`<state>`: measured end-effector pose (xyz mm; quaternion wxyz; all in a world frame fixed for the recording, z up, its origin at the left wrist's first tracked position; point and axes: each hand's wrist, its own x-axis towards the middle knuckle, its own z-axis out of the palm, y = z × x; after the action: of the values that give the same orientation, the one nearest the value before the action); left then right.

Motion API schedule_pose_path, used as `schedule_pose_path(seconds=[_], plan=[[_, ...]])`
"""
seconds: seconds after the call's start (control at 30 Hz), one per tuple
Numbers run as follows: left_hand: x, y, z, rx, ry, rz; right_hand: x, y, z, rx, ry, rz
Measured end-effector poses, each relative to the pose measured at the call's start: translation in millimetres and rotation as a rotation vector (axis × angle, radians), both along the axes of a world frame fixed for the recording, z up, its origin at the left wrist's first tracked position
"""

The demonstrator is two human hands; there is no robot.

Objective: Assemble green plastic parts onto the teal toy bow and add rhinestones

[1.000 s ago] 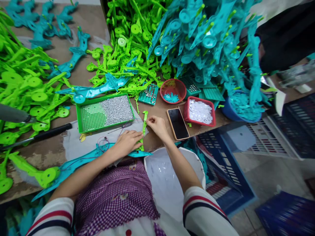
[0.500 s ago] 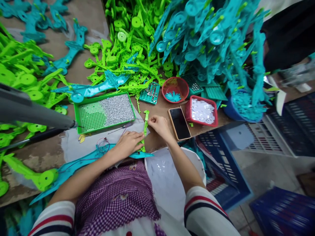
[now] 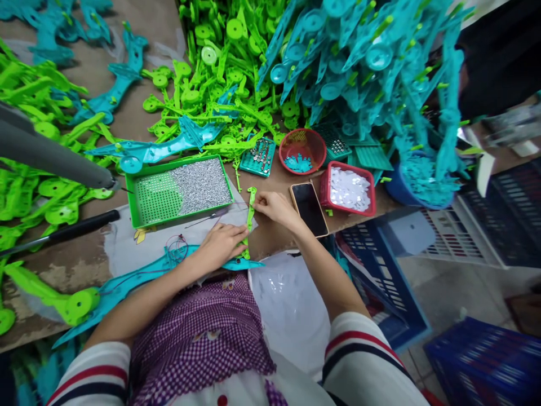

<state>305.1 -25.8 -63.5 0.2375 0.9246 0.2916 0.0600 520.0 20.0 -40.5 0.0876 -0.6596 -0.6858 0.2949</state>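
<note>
A narrow light-green plastic arm (image 3: 251, 210) lies upright in view, its lower end over the tip of a long blue plastic part (image 3: 137, 277). My left hand (image 3: 224, 243) is closed on the lower half of the green arm, fingers laid together across it. Beside the arm's upper half, my right hand (image 3: 273, 206) has thumb and fingertips pinched together; what they hold is too small to make out. A thin dark-red wire (image 3: 177, 243) lies coiled on the blue part, left of my left hand.
A green tray (image 3: 180, 220) of small metal pieces stands behind my left hand. To the right are a phone (image 3: 310, 210), a red basket (image 3: 349, 210) of white pieces and a red bowl (image 3: 302, 135). Green parts (image 3: 198, 96) and blue parts (image 3: 338, 62) pile up behind. A grey pole (image 3: 54, 149) juts in at left.
My right elbow has swung outward to the right, while its pinched fingers stay beside the green arm. My left hand keeps its place. The view has shifted slightly.
</note>
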Motion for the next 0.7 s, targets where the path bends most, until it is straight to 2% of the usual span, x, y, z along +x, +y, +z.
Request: schedule_pose_path(seconds=[0.13,0.2,0.43,0.7], plan=[[-0.1,0.1,-1.4,-0.011,0.006,-0.004,14.8,1.4,-16.8,0.101,0.237,0.059],[-0.2,0.7,-2.2,-0.025,0.008,-0.004,18.0,6.7,-21.5,0.091,0.294,0.111],[-1.4,2.5,-0.6,-0.055,-0.012,-0.002,22.1,27.3,-17.1,-0.05,0.269,0.32],[-1.8,5.4,1.9,-0.052,0.006,-0.015,26.4,29.6,-22.7,-0.06,0.361,0.306]])
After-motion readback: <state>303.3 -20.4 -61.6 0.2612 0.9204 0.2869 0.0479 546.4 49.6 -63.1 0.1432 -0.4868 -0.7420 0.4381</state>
